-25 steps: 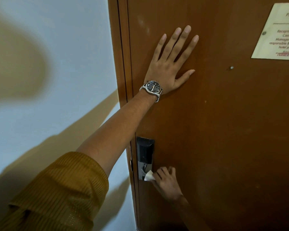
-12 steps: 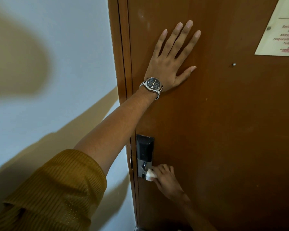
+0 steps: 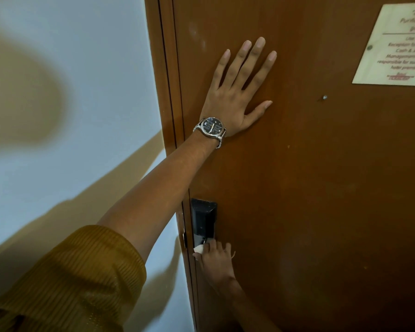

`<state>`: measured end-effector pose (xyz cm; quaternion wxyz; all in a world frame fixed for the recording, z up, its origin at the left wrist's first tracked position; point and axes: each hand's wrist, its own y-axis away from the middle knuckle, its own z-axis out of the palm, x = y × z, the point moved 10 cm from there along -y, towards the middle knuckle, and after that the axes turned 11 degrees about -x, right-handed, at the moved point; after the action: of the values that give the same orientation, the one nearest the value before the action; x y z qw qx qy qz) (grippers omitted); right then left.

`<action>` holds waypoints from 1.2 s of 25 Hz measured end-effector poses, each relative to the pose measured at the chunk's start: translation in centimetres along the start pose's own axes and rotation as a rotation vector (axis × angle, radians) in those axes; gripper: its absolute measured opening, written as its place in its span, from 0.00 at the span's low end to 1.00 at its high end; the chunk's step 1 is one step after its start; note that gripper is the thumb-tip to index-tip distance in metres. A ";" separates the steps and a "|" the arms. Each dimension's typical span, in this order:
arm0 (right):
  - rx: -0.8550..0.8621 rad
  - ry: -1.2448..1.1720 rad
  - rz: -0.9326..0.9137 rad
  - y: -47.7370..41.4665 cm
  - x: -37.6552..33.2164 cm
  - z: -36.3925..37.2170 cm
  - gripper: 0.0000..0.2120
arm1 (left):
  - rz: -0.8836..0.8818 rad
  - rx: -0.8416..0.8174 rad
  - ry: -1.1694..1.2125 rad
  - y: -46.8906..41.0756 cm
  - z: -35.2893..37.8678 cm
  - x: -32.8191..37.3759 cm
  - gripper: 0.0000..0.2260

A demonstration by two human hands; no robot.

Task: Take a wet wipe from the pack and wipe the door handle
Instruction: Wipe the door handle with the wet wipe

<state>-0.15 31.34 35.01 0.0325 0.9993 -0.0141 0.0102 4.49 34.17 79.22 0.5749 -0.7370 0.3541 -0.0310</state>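
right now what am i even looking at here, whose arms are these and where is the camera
The camera sits on a person's head, looking forward and down, so both arms are theirs. The left hand, with a wristwatch, lies flat and open on the brown door. Lower down, the right hand presses a white wet wipe against the door handle's dark lock plate. The handle itself is mostly hidden. A notice hangs at the top right.
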 end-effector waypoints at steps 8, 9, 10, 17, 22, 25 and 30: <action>-0.016 0.054 -0.104 1.4 1.5 1.5 0.27 | 0.005 -0.014 -0.006 0.0 -0.1 0.0 0.32; -0.012 0.074 -0.129 1.8 1.9 1.4 0.29 | 0.005 -0.015 -0.007 -0.1 0.0 0.0 0.32; -0.003 0.104 -0.158 2.2 2.3 1.3 0.31 | 0.004 -0.016 -0.009 -0.1 0.0 0.0 0.32; 0.007 0.236 -0.258 4.6 4.9 0.1 0.29 | 0.002 -0.017 -0.005 0.0 0.0 -0.1 0.32; -0.003 0.295 -0.260 4.7 4.9 -0.9 0.22 | 0.008 -0.023 -0.014 0.0 -0.1 0.1 0.32; -0.050 0.233 -0.274 3.8 3.8 -0.7 0.15 | 0.001 -0.030 -0.008 0.0 0.1 0.0 0.32; -0.117 -0.095 -0.196 1.8 2.8 -0.9 0.13 | 0.006 -0.020 -0.009 -0.2 0.0 -0.1 0.32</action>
<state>2.56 29.48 36.05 0.0907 0.9917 0.0815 -0.0411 4.44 34.23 79.42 0.5692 -0.7417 0.3543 -0.0224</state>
